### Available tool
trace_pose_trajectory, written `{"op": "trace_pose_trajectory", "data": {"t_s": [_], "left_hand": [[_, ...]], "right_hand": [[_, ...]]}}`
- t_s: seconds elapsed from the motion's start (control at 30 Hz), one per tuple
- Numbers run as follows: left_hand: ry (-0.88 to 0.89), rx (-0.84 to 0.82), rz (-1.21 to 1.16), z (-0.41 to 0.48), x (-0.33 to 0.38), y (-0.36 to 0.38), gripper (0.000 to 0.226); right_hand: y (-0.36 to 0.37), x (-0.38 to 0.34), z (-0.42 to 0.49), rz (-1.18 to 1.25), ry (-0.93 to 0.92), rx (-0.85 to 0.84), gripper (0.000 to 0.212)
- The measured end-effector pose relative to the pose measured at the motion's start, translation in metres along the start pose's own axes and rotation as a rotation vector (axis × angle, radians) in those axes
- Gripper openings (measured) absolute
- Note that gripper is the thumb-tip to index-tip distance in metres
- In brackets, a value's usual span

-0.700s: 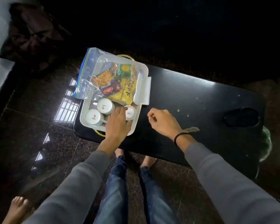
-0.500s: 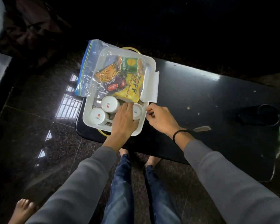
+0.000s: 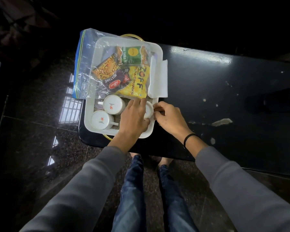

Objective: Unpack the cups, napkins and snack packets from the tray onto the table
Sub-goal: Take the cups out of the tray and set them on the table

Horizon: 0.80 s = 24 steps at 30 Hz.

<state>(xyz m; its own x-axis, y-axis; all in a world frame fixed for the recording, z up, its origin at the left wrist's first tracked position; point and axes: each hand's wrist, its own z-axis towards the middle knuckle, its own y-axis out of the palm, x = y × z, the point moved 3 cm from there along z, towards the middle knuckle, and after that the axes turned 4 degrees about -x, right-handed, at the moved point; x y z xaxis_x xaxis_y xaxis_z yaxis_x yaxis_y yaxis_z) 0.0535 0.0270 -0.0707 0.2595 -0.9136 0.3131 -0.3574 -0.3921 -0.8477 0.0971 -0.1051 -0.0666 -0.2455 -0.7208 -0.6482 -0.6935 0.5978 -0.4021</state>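
My left hand (image 3: 134,118) curls over a cup (image 3: 148,111) in the near corner of the tray (image 3: 88,114). I think it is getting ready to lift it. My right hand (image 3: 169,119) is just beside it, fingers bent at the cup's side. I cannot tell if they pinch. The cup stands upside down, bottom up, maybe to keep it clean inside. Its handle is hidden.

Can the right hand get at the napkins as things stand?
Probably yes, once it lets go of the cup it seems to pinch. The napkins lie uncovered over the right rim of the tray, just beyond the right hand, with nothing between.
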Motion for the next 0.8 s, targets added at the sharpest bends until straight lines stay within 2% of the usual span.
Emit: {"op": "trace_pose_trajectory", "data": {"t_s": [0.17, 0.33, 0.4, 0.47, 0.53, 0.6, 0.67, 0.8], "left_hand": [[0.054, 0.108, -0.051, -0.018, 0.015, -0.019, 0.071], [0.105, 0.151, -0.230, -0.028, 0.040, -0.034, 0.070], [0.061, 0.070, -0.429, -0.025, 0.045, -0.033, 0.068], [-0.078, -0.098, -0.622, -0.020, 0.050, -0.025, 0.071], [-0.223, -0.283, -0.823, -0.015, 0.057, -0.007, 0.071], [-0.317, -0.407, -1.045, -0.012, 0.068, 0.017, 0.060], [-0.353, -0.484, -1.215, -0.011, 0.080, 0.037, 0.047], [-0.466, -0.518, -1.301, -0.014, 0.097, 0.069, 0.056]], "right_hand": [[-0.010, 0.007, -0.015, 0.089, -0.042, 0.085, 0.026], [-0.025, 0.024, -0.033, 0.259, -0.049, 0.039, 0.040], [-0.033, 0.039, -0.039, 0.467, -0.010, -0.010, 0.044], [-0.043, 0.059, -0.044, 0.662, 0.034, -0.044, 0.048], [-0.052, 0.080, -0.050, 0.795, 0.066, -0.061, 0.040], [-0.059, 0.099, -0.055, 0.874, 0.093, -0.055, 0.026], [-0.064, 0.116, -0.060, 0.882, 0.121, -0.022, 0.022], [-0.067, 0.135, -0.069, 0.673, 0.234, 0.023, 0.045]]}}
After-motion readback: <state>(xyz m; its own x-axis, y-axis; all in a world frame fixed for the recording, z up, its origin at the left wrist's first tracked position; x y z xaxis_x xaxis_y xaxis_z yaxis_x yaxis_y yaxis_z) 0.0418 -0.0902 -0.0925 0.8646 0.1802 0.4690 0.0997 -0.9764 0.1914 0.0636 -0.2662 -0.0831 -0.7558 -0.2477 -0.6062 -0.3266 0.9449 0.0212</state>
